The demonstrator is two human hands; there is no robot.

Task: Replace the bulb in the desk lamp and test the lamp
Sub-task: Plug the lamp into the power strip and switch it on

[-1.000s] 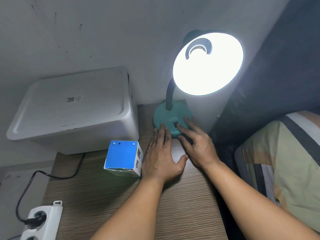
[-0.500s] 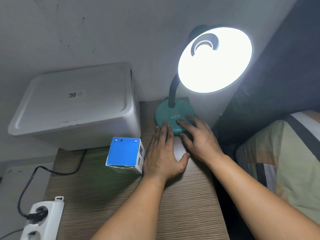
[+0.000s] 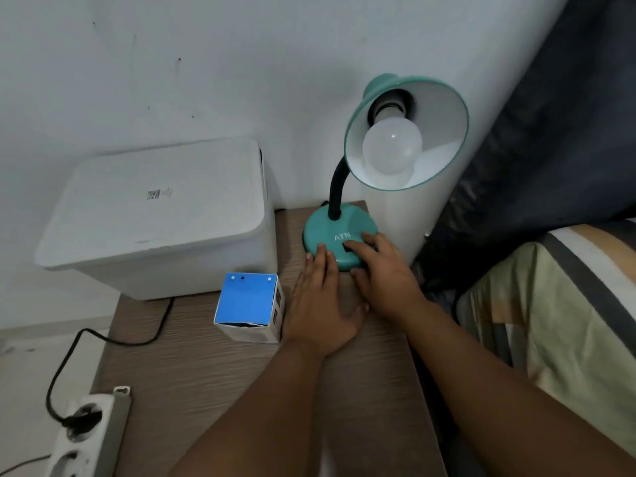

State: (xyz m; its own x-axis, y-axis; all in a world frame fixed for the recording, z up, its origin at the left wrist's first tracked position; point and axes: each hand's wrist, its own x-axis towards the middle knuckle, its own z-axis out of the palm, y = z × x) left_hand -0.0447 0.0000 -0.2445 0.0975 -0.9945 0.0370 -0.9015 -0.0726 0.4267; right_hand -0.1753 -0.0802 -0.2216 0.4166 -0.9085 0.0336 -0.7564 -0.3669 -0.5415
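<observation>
A teal desk lamp stands at the back of the wooden table, its round base [image 3: 323,230] marked ATN. Its shade [image 3: 444,108] faces me with a white bulb [image 3: 392,146] screwed in, and the bulb is dark. My right hand [image 3: 382,273] rests on the front of the base, its fingers straight over the black switch. My left hand [image 3: 321,297] lies flat on the table, fingertips touching the base's front edge. A blue and white bulb box [image 3: 249,306] stands just left of my left hand.
A white lidded bin [image 3: 161,218] fills the table's back left. A white power strip [image 3: 86,435] with a black plug and cord [image 3: 103,339] lies at the front left. A white cylinder [image 3: 402,218] stands behind the lamp; a striped pillow [image 3: 550,321] lies to the right.
The lamp was lit in both earlier frames and is now off. My right fingers moved up onto the switch on the base. My left hand stayed in place.
</observation>
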